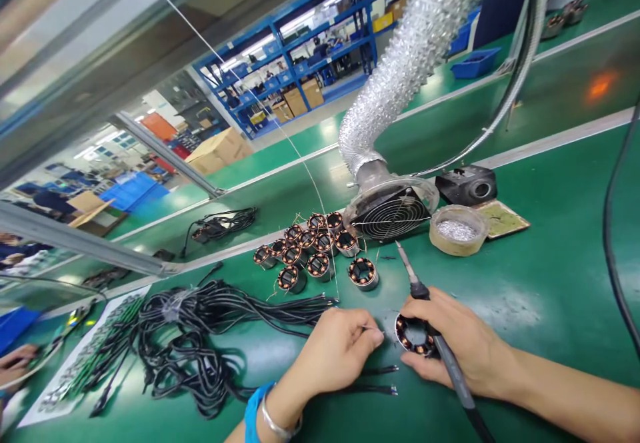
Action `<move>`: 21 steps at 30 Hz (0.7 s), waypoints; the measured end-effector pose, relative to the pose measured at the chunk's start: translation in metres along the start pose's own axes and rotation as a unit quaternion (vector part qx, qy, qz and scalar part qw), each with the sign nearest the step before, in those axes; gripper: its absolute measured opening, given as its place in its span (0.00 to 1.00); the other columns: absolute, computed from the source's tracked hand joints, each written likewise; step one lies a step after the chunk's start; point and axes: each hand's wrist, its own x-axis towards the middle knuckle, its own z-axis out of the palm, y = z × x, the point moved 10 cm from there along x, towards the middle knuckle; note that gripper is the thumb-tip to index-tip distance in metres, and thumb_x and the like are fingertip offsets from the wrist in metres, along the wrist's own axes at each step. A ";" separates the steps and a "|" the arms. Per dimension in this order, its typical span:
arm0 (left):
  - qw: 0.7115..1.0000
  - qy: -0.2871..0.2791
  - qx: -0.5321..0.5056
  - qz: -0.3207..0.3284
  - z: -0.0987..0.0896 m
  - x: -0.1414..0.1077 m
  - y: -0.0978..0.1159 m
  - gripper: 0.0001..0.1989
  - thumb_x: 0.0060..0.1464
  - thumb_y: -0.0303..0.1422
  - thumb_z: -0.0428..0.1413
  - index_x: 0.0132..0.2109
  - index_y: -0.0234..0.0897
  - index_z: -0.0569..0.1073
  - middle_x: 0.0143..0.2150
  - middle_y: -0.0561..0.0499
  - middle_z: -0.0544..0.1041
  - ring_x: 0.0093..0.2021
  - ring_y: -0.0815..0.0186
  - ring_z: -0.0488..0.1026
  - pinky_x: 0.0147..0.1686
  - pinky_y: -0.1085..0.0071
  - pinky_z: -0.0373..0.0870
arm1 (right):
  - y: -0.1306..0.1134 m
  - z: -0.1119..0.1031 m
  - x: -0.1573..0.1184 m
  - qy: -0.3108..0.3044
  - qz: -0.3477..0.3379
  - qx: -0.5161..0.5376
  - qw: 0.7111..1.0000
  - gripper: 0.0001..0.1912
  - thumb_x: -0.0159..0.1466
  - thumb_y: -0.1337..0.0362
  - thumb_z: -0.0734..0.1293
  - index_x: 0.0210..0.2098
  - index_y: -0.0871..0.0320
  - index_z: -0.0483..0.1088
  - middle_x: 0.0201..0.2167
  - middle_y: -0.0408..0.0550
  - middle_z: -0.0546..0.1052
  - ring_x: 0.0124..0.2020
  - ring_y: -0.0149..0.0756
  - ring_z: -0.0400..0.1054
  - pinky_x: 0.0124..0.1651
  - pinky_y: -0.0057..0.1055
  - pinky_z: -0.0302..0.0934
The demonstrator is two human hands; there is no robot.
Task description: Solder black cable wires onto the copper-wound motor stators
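Green bench [525, 296], near edge: right hand [457, 340] grips soldering iron [440, 346] and stator [415, 336]; left hand [337, 350] pinches black wire [377, 369] beside it.

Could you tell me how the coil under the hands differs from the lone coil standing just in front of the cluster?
The held coil lies between the right hand and the left hand, partly covered; the lone coil stands free and untouched. The held coil is tipped so its open ring faces the camera, while the lone coil stands upright with its metal side showing. The held coil lies beside the soldering iron; the lone coil does not. Both are round with copper windings.
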 end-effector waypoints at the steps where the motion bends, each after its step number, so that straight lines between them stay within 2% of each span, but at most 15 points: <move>1: 0.998 0.000 -0.059 -0.003 0.003 0.003 -0.002 0.15 0.57 0.41 0.54 0.29 0.35 0.72 0.20 0.59 0.59 0.22 0.72 0.53 0.25 0.73 0.47 | -0.001 0.000 0.002 -0.004 0.000 -0.002 1.000 0.19 0.58 0.67 0.69 0.48 0.55 0.62 0.35 0.47 0.72 0.34 0.38 0.66 0.35 0.31 0.66; 4: 0.964 -0.003 -0.263 -0.030 0.017 0.013 -0.011 0.22 0.49 0.52 0.59 0.27 0.35 0.70 0.19 0.59 0.58 0.20 0.73 0.48 0.22 0.73 0.43 | -0.004 0.002 0.005 -0.016 -0.005 -0.007 1.000 0.19 0.58 0.68 0.69 0.47 0.54 0.63 0.33 0.45 0.71 0.32 0.37 0.65 0.33 0.30 0.64; 6: 0.941 -0.011 -0.334 -0.061 0.026 0.016 -0.017 0.25 0.46 0.55 0.59 0.27 0.36 0.69 0.17 0.62 0.54 0.18 0.75 0.43 0.21 0.72 0.40 | -0.003 0.001 0.006 -0.015 -0.004 -0.005 1.000 0.19 0.58 0.68 0.69 0.48 0.54 0.62 0.33 0.45 0.70 0.32 0.37 0.65 0.32 0.30 0.64; 8: 0.949 -0.021 -0.308 -0.064 0.026 0.015 -0.018 0.25 0.48 0.56 0.58 0.29 0.35 0.70 0.17 0.63 0.52 0.18 0.75 0.43 0.21 0.72 0.39 | -0.001 0.001 0.006 -0.015 0.000 -0.001 1.000 0.19 0.59 0.67 0.69 0.48 0.54 0.62 0.33 0.45 0.70 0.32 0.37 0.65 0.32 0.30 0.64; 11: 0.991 -0.017 -0.132 -0.020 0.009 0.010 -0.009 0.20 0.49 0.49 0.63 0.36 0.33 0.76 0.18 0.63 0.53 0.20 0.74 0.47 0.22 0.73 0.42 | 0.004 0.002 0.005 -0.024 0.005 0.007 1.000 0.19 0.60 0.65 0.69 0.48 0.54 0.62 0.35 0.46 0.71 0.33 0.38 0.65 0.34 0.32 0.66; 13: 0.999 -0.030 -0.037 -0.004 0.002 0.005 -0.005 0.16 0.48 0.43 0.66 0.38 0.35 0.79 0.17 0.64 0.52 0.20 0.74 0.47 0.22 0.73 0.42 | 0.006 0.002 0.005 -0.027 0.000 0.012 1.000 0.19 0.61 0.64 0.68 0.50 0.54 0.61 0.37 0.48 0.73 0.35 0.39 0.67 0.35 0.34 0.67; 15: 0.999 -0.052 -0.012 0.008 0.003 0.001 -0.001 0.11 0.50 0.39 0.64 0.36 0.35 0.80 0.16 0.64 0.52 0.19 0.75 0.47 0.21 0.73 0.43 | 0.006 0.001 0.004 -0.032 -0.007 0.014 0.999 0.20 0.62 0.63 0.68 0.51 0.55 0.61 0.39 0.49 0.73 0.35 0.39 0.68 0.36 0.34 0.69; 17: 0.997 -0.058 -0.044 0.010 0.010 -0.002 0.002 0.09 0.54 0.37 0.61 0.34 0.35 0.80 0.16 0.63 0.55 0.18 0.75 0.49 0.21 0.74 0.44 | 0.007 0.001 0.001 -0.040 -0.014 0.019 0.999 0.20 0.63 0.63 0.68 0.52 0.55 0.61 0.39 0.50 0.74 0.34 0.38 0.69 0.35 0.33 0.70; 19: 0.988 -0.062 -0.139 -0.025 0.026 -0.003 -0.001 0.09 0.55 0.35 0.59 0.32 0.33 0.79 0.17 0.61 0.60 0.19 0.75 0.52 0.21 0.75 0.46 | 0.011 0.001 -0.006 -0.046 -0.021 0.016 0.999 0.19 0.63 0.62 0.68 0.52 0.55 0.62 0.40 0.50 0.74 0.35 0.38 0.72 0.34 0.31 0.71; 21: 0.956 -0.069 -0.276 -0.071 0.048 -0.002 -0.005 0.11 0.53 0.37 0.60 0.31 0.32 0.78 0.21 0.58 0.66 0.21 0.74 0.56 0.21 0.76 0.51 | 0.021 0.001 -0.015 -0.040 -0.032 0.000 0.999 0.18 0.64 0.60 0.67 0.52 0.55 0.64 0.40 0.52 0.75 0.37 0.40 0.75 0.34 0.31 0.73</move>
